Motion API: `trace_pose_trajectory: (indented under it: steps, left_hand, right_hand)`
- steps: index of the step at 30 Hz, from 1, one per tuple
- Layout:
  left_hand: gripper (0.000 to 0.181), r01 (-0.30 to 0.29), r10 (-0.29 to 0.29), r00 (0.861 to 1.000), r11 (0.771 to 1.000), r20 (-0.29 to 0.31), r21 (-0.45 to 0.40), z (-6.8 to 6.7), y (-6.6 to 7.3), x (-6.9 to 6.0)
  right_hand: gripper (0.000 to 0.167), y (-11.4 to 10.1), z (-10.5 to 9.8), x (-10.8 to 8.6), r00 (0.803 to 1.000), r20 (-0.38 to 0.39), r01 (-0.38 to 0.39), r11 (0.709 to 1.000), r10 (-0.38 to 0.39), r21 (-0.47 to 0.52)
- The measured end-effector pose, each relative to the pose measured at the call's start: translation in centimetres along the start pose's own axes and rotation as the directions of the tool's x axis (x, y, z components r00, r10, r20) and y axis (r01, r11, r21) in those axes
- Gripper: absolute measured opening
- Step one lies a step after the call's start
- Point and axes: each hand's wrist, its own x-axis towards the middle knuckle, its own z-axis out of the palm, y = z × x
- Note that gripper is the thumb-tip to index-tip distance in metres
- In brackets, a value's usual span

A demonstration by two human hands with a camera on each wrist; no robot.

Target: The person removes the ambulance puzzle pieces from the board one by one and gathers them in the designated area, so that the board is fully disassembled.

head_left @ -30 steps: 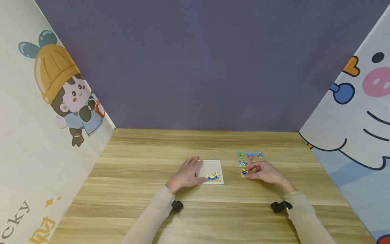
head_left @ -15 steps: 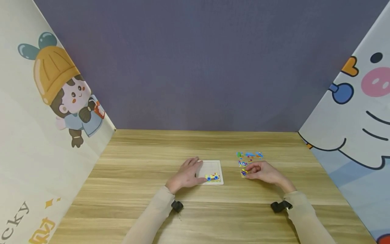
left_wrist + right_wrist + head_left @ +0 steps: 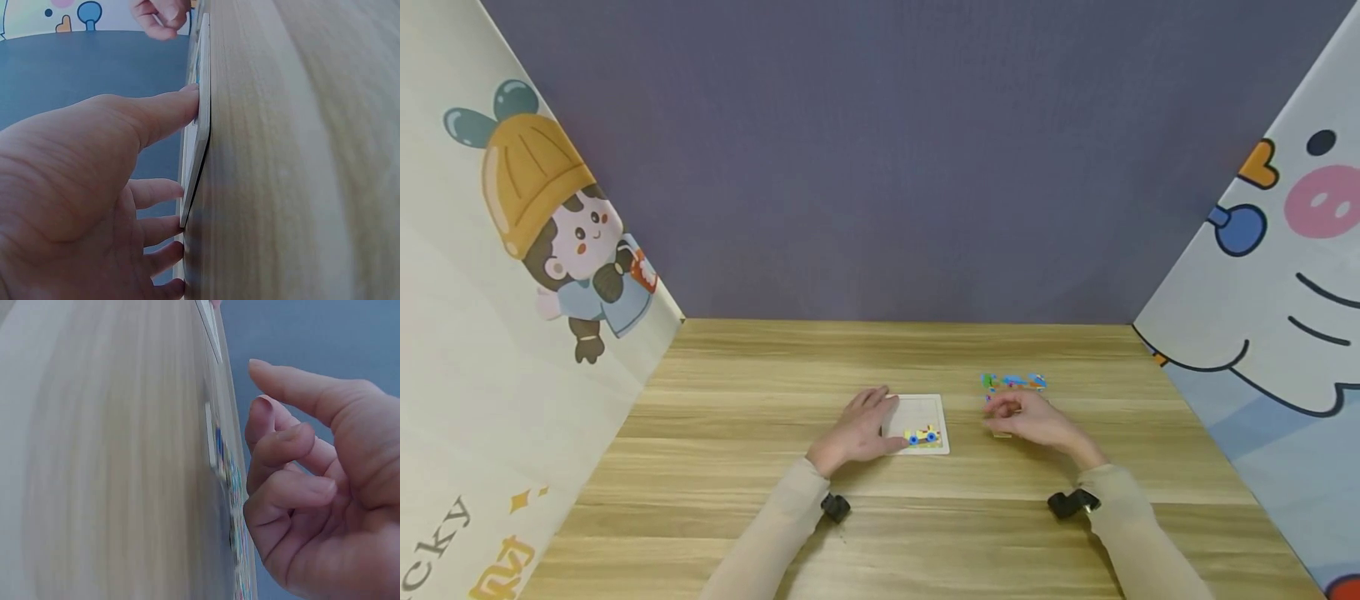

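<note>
My left hand (image 3: 859, 425) rests at the left side of a thin white puzzle board (image 3: 917, 407). In the left wrist view its thumb presses on the board's top face, and straight fingers (image 3: 157, 190) reach down by the edge. Colourful puzzle pieces (image 3: 922, 437) showing a yellow vehicle with blue wheels lie in the board's lower part. To the right, my right hand (image 3: 1028, 418) hovers over loose pieces, its fingers loosely bent, thumb apart, nothing between them. One flat piece (image 3: 211, 434) lies on the table below it in the right wrist view; the hand hides most of it from above.
Several loose colourful pieces (image 3: 1014, 381) lie in a row just beyond my right hand. The wooden table (image 3: 775, 367) meets a dark grey panel (image 3: 880, 167) at the back. Printed side walls (image 3: 1285, 333) stand left and right.
My right hand has let go of the loose piece it pinched, lifted a little and shifted left, now covering the nearer pieces. The left hand and board have stayed put.
</note>
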Motion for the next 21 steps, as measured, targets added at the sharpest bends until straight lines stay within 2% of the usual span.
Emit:
trace_pose_trajectory:
  steps: [10,21]
  left_hand:
    - [0.082,-0.001,0.001,1.000,1.000,-0.003,-0.004,0.0,0.0,0.0]
    - [0.083,0.003,-0.003,1.000,1.000,-0.007,-0.005,0.1,-0.1,0.1]
  right_hand:
    - [0.031,-1.7,2.5,1.7,0.997,0.062,0.039,0.999,-0.037,-0.026]
    - [0.028,-3.9,5.5,3.3,0.991,0.116,0.059,0.998,-0.059,0.002]
